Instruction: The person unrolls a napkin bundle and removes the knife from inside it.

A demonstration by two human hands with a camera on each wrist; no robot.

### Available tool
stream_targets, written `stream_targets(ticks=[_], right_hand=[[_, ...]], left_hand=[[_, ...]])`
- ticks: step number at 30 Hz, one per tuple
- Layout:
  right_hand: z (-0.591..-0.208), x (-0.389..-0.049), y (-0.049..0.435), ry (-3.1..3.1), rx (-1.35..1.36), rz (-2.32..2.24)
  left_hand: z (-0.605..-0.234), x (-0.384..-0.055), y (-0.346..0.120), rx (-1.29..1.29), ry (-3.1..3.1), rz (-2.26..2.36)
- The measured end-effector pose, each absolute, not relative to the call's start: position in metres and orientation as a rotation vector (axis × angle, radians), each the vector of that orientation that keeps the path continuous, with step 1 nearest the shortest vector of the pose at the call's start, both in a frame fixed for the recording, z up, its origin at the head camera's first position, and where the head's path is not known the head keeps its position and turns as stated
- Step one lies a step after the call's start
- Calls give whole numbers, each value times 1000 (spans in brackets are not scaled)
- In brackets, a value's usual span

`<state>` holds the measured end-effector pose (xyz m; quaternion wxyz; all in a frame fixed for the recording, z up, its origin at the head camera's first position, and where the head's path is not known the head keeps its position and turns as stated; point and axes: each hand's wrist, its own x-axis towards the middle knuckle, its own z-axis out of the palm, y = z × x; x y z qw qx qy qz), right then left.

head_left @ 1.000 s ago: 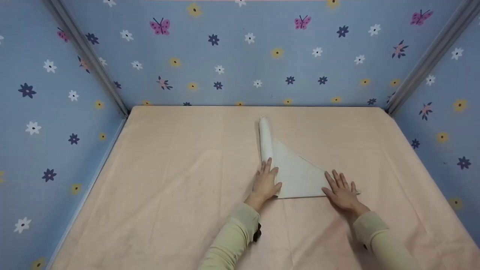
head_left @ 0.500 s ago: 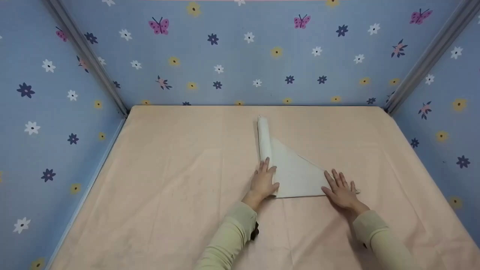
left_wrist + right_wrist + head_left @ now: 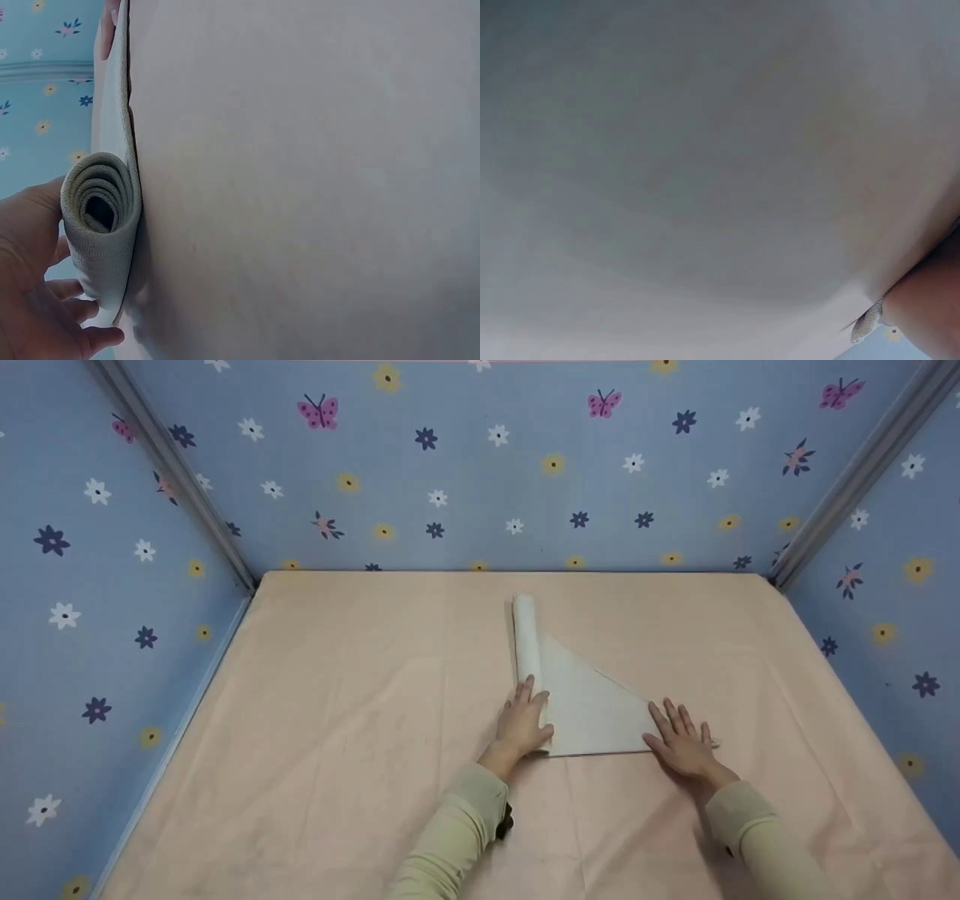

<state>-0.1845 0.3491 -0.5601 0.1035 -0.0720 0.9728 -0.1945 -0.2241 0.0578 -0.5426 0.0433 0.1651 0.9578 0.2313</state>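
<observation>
A pale, thick cloth lies partly rolled up in the head view. Its roll (image 3: 527, 634) points away from me, and the flat part (image 3: 596, 712) narrows toward the right. My left hand (image 3: 519, 727) holds the near end of the roll. In the left wrist view the thumb and fingers sit on either side of the coiled end (image 3: 105, 255), which shows several layers. Laid flat with spread fingers, my right hand (image 3: 684, 746) presses the narrow right end of the cloth. A small light tip (image 3: 715, 743) pokes out beyond it.
A peach cloth (image 3: 337, 697) with light creases covers the table. Blue panels (image 3: 487, 457) printed with flowers and butterflies stand behind and at both sides, joined by grey corner posts (image 3: 172, 472).
My left hand and the roll have shifted slightly left. The flat stretch of cloth between the hands has grown a little wider. My right hand has stayed in place.
</observation>
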Motion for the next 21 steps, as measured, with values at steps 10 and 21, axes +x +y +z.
stream_targets(ticks=[10,21], right_hand=[[-561,-183,350,2851,-215,-587],[-560,-182,350,2869,-230,-597]], left_hand=[[-541,-223,53,468,2898,726],[-538,-223,46,454,2877,731]])
